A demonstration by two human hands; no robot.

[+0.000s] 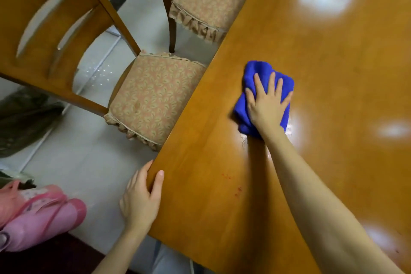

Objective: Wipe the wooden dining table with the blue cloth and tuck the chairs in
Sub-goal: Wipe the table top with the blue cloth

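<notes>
- blue cloth [259, 70] bunched on wooden table [322, 51], long axis along the fingers, far end beyond fingertips
- right hand [265, 104]: fingers straight, spread, pressing cloth beneath
- left hand [140, 200] grips table edge, thumb on top

No word, label, brand or number can be read; the faint print on the pink plastic item [40, 213] is too blurred.

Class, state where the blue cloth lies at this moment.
In the head view, the cloth lies on the table, just right of centre, pressed under the flat right hand. The nearer chair stands past the table edge to its left.
</notes>
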